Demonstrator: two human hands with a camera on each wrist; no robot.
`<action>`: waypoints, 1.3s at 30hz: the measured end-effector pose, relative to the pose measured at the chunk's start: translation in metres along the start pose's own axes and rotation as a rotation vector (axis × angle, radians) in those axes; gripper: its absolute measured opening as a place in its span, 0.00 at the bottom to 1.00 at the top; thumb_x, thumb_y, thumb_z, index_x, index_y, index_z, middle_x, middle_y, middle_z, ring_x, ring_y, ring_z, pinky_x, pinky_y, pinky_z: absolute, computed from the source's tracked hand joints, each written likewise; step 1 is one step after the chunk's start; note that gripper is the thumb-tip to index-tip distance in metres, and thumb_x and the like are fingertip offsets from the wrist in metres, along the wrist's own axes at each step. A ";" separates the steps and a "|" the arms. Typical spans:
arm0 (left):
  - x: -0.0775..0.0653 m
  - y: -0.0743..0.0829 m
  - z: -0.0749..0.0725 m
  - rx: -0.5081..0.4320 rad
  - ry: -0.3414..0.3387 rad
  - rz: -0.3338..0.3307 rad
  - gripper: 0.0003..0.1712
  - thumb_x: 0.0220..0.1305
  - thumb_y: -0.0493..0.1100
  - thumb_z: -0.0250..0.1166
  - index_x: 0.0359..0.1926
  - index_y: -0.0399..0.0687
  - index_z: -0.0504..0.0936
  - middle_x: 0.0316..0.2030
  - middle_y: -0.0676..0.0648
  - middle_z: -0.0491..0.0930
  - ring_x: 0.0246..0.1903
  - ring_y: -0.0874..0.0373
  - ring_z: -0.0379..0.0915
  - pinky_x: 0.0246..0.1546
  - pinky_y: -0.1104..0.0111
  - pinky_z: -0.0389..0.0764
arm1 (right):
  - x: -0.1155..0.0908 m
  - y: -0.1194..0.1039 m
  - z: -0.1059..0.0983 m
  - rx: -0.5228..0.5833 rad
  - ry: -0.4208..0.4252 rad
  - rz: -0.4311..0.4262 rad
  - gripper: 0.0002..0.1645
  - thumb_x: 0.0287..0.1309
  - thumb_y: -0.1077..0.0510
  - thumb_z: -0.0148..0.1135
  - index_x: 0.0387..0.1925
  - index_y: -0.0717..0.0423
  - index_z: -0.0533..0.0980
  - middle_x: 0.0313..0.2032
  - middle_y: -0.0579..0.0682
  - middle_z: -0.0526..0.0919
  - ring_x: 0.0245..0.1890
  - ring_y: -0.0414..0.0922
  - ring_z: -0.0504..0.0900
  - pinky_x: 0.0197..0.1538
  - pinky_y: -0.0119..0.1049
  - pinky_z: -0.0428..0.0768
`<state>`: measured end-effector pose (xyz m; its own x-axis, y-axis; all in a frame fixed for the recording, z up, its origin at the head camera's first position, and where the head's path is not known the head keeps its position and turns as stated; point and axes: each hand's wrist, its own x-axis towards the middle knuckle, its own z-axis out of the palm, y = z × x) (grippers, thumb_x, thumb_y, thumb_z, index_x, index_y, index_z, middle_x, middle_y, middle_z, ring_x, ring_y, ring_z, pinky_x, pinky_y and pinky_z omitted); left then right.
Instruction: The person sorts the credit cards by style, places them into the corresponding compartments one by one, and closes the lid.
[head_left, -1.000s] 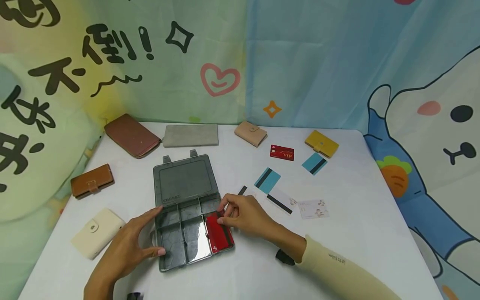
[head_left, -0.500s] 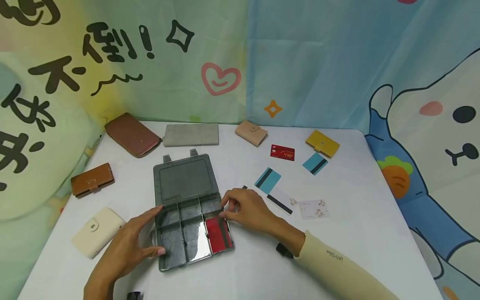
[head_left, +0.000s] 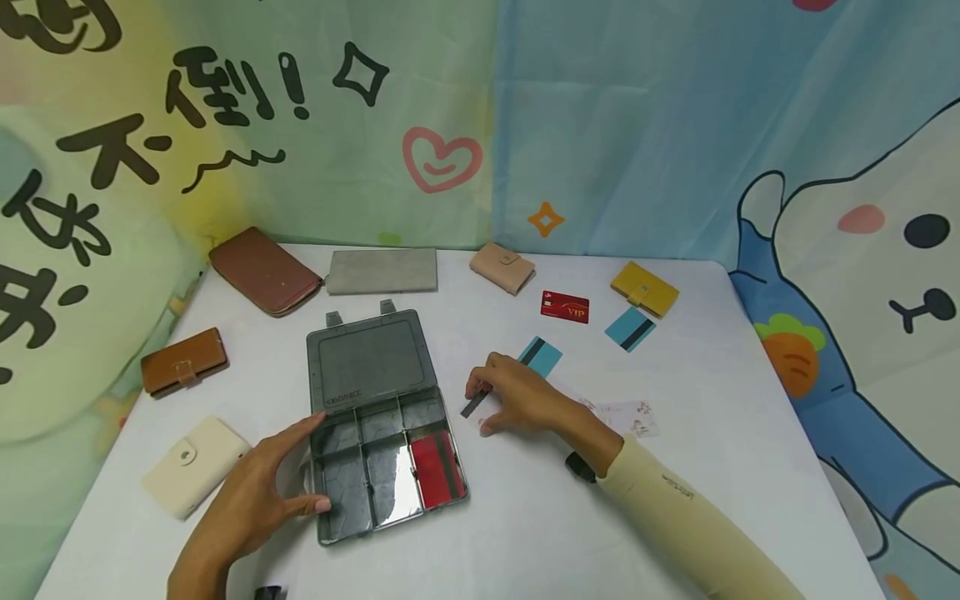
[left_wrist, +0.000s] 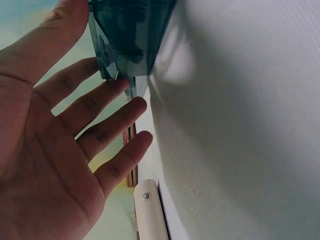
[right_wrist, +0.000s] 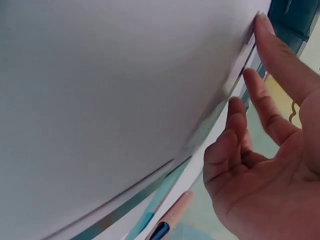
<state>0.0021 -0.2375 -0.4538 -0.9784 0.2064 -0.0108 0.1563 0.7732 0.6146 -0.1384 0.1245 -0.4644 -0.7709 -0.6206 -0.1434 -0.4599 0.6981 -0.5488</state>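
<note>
On the white table, the grey see-through compartment box lies with its lid folded back. A red card with a dark stripe rests in its lower right compartment. My left hand touches the box's left side, thumb at the near rim and fingers straight along the wall; the left wrist view shows the box corner at the thumb and fingertips. To the right of the box, my right hand reaches over a pale card with a black stripe. Thumb and forefinger stand apart about this card, which lies flat on the table.
Beyond the right hand lie blue striped cards, a red VIP card and a flowered card. Wallets edge the table: cream, brown, dark brown, grey, beige and yellow.
My right hand has let go of the red card, which now lies in the box compartment, and has moved right to the pale striped card. The left hand has stayed in place.
</note>
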 end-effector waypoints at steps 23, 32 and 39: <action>0.000 -0.002 0.003 0.009 0.000 0.008 0.63 0.36 0.47 0.85 0.75 0.58 0.62 0.70 0.41 0.69 0.65 0.35 0.67 0.61 0.39 0.73 | -0.005 -0.005 -0.017 0.171 0.197 -0.012 0.16 0.66 0.61 0.63 0.52 0.41 0.79 0.33 0.40 0.78 0.25 0.40 0.74 0.28 0.30 0.78; 0.000 -0.001 0.003 0.015 -0.016 -0.005 0.63 0.36 0.48 0.85 0.75 0.59 0.62 0.70 0.41 0.69 0.65 0.35 0.67 0.61 0.40 0.74 | -0.009 -0.028 -0.004 0.598 0.253 0.052 0.14 0.65 0.56 0.65 0.52 0.40 0.79 0.32 0.46 0.82 0.18 0.47 0.78 0.21 0.34 0.80; 0.001 0.002 0.001 0.024 -0.023 -0.021 0.64 0.36 0.48 0.85 0.75 0.60 0.62 0.70 0.40 0.69 0.65 0.35 0.67 0.61 0.39 0.74 | -0.010 -0.057 0.022 0.694 0.121 0.008 0.14 0.62 0.55 0.69 0.50 0.44 0.80 0.31 0.45 0.86 0.19 0.56 0.79 0.20 0.33 0.80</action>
<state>0.0020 -0.2353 -0.4528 -0.9783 0.2032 -0.0414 0.1392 0.7914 0.5952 -0.0945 0.0826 -0.4498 -0.8353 -0.5441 -0.0794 -0.0977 0.2889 -0.9524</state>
